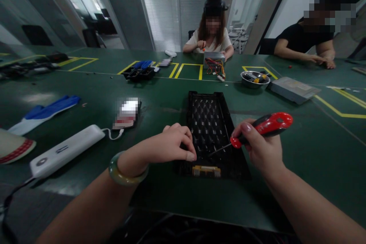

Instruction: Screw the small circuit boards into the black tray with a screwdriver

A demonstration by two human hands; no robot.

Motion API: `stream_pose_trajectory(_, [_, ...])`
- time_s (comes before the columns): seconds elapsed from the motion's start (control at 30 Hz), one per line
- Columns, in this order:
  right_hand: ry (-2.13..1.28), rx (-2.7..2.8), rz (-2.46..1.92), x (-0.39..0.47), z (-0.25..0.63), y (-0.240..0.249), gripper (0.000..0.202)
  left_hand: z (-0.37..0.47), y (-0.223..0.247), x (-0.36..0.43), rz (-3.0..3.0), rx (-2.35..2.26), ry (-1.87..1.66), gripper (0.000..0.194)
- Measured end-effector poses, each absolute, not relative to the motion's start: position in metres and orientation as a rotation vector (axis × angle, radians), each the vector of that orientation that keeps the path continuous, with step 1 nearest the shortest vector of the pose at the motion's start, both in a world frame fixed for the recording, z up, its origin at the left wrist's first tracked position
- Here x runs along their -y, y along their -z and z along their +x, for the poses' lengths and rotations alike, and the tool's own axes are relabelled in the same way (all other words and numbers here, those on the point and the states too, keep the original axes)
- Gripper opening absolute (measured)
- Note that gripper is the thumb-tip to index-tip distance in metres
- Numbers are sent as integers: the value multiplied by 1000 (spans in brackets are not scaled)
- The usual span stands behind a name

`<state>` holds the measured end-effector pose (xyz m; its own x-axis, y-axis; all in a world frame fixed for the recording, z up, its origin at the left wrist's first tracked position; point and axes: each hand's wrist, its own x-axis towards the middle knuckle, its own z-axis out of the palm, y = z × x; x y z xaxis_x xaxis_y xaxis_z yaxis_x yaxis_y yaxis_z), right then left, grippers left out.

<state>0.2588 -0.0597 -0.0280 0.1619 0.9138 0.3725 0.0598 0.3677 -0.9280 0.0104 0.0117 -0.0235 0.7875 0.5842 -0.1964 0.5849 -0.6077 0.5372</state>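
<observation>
green tabletop with yellow tape lines. a black plastic housing lies between the hands, a gold-coloured connector at its near end. work seems partway, the amount left unclear. right hand grips a red-and-black screwdriver, shaft angled into the housing; left hand curls at its left edge, contents unclear.

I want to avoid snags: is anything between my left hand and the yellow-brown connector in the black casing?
Nothing visible stands between the left hand and the yellow-brown connector. The screwdriver in the right hand reaches over the black casing, its tip right of the left fingertips.
</observation>
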Motion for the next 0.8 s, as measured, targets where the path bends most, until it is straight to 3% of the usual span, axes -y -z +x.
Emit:
stream_pose_trajectory(0.4, [-818,1253,-1001,59,257,30,32,20,20,5,2429,-976,60,10])
stream_pose_trajectory(0.8, [-873,1382,-901,69,252,28,30,15,21,0,2470,-916,78,15])
